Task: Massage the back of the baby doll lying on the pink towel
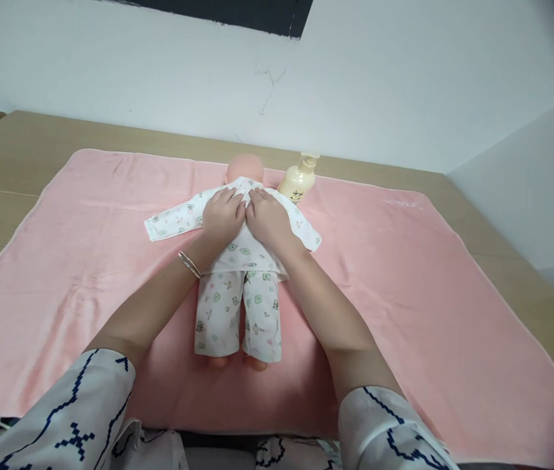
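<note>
A pink towel [61,261] covers the wooden table [7,156] far to the left of a doll [238,294], which lies on its back at the towel's middle, head away from the person. Just left of the doll, a wrist with a silver bracelet [189,264] leads to the left hand [222,215], set on the chest of the doll's printed shirt [246,253]. The right hand [267,219] lies touching it, fingers of both curled at the collar. Whether they pinch the cloth or only press on it cannot be told.

Just right of the doll's head stands a cream pump bottle [298,181], upright and close to the right hand. That looks like the chief risk: a wide sweep of that hand or forearm, or a tug that drags the towel, could tip it over. The doll's outspread sleeves could also bunch under the forearms. Farther right of the doll, only towel and table edge show.
</note>
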The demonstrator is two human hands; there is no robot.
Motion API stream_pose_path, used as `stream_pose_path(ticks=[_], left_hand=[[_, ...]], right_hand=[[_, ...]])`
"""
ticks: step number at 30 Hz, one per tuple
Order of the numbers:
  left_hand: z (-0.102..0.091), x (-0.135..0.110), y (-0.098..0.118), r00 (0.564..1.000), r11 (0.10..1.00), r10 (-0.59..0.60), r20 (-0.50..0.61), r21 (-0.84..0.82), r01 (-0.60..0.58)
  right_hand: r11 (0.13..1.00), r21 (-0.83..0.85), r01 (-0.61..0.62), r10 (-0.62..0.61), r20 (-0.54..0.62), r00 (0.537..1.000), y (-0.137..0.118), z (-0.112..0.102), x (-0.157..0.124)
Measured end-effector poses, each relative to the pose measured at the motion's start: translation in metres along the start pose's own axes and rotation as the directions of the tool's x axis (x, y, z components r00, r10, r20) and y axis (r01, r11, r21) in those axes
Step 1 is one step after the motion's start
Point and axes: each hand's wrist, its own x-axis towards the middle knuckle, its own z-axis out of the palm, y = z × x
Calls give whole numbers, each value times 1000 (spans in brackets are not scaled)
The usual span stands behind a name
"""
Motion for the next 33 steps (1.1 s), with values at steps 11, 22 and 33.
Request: stream_pose_path(ticks=[11, 22, 33], left_hand=[[12, -2, -7, 979, 983, -182, -90, -47, 178], [6, -6, 1, 978, 982, -186, -96, -57, 181], [17, -1, -13, 979, 978, -188, -77, -102, 179]], right_hand=[[990, 118, -72, 71, 15, 997, 21, 9, 9], [991, -59, -119, 116, -52, 992, -11, 1, -7], [984, 113, -135, 129, 65, 990, 19, 13, 11]])
